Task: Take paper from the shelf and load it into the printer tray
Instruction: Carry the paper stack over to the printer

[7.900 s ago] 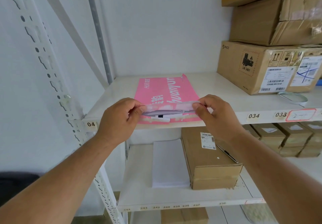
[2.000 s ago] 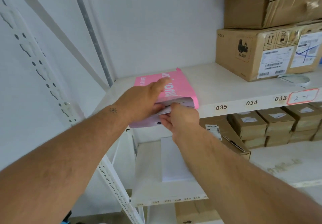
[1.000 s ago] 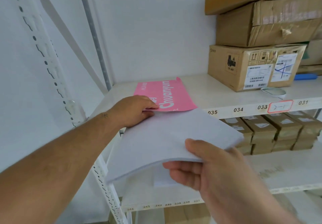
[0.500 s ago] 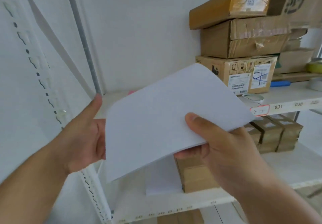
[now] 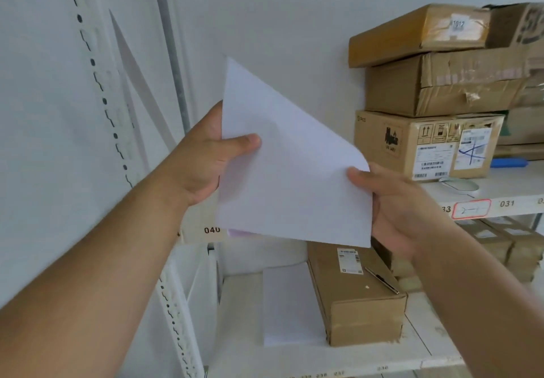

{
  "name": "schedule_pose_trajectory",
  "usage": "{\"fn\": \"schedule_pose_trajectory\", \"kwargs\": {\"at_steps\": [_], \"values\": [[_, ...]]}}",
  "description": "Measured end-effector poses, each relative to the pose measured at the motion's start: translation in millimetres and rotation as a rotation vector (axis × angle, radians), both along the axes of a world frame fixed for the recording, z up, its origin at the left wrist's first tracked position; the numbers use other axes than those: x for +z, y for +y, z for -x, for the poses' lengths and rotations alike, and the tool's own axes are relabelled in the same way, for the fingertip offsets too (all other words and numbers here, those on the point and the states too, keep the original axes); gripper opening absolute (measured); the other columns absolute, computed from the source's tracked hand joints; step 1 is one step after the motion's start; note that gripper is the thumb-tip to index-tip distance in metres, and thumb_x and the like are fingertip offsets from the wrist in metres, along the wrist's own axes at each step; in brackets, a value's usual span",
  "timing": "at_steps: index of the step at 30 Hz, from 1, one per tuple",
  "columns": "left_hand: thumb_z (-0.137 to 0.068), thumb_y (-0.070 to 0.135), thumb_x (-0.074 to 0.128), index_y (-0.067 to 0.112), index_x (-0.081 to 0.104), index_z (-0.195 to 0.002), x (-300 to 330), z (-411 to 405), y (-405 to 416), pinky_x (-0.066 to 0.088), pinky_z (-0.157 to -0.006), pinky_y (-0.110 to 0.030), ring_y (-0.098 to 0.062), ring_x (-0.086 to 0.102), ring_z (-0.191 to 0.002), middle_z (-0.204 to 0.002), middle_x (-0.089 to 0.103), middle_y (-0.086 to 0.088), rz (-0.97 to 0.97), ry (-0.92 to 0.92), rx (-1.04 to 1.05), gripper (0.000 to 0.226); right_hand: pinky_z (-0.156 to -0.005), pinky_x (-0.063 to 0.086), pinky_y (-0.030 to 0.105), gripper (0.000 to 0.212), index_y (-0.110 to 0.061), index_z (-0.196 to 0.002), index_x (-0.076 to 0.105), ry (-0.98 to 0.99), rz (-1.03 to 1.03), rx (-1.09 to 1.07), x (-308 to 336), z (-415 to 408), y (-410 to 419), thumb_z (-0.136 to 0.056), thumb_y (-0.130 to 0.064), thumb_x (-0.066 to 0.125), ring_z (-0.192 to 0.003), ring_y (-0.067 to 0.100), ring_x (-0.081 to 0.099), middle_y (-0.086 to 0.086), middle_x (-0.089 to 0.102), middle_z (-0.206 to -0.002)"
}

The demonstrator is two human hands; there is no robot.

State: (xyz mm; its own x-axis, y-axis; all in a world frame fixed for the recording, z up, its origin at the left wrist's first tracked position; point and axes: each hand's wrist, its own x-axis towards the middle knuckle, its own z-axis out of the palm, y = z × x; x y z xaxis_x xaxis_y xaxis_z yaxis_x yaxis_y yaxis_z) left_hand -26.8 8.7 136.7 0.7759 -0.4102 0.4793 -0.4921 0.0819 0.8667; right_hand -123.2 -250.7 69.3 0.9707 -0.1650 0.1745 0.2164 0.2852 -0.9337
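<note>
Both hands pinch the paper upright w/ a corner up, off the shelf: left hand on its left edge, right hand at the right (no printer in sight).

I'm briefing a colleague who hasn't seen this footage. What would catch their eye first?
A white paper stack fills the centre, held up in front of the shelving, gripped by the left hand at its left edge and the right hand at its right. Behind it to the right, taped cardboard boxes are piled on the upper shelf.
</note>
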Motion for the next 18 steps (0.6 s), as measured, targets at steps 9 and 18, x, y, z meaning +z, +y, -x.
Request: {"fn": "schedule_pose_trajectory", "kwargs": {"at_steps": [9,18], "values": [[-0.083,0.006,0.073,0.020,0.062,-0.133,-8.0,-66.2,-26.4,0.050,-0.110,-0.049,-0.020,0.071,-0.118,-0.126,0.076,0.000,0.039,-0.005,0.227,0.053,-0.095,0.061,0.045,0.027,-0.021,-0.131,0.058,-0.071,0.300,-0.333,17.8,-84.4,8.0,-0.104,-0.019,0.062,-0.103,0.016,0.075,-0.005,0.077,-0.115],[-0.086,0.019,0.079,0.024,0.064,-0.124,-60.8,-85.9,-33.6,0.058,-0.099,-0.045,-0.015,0.076,-0.104,-0.113,0.079,0.006,0.079,0.087,0.332,0.041,-0.095,0.061,0.048,0.025,-0.028,-0.119,0.062,-0.002,0.349,-0.388,-12.7,-104.0,11.4,-0.097,-0.038,0.068,-0.104,0.020,0.074,-0.004,0.077,-0.113]]}}
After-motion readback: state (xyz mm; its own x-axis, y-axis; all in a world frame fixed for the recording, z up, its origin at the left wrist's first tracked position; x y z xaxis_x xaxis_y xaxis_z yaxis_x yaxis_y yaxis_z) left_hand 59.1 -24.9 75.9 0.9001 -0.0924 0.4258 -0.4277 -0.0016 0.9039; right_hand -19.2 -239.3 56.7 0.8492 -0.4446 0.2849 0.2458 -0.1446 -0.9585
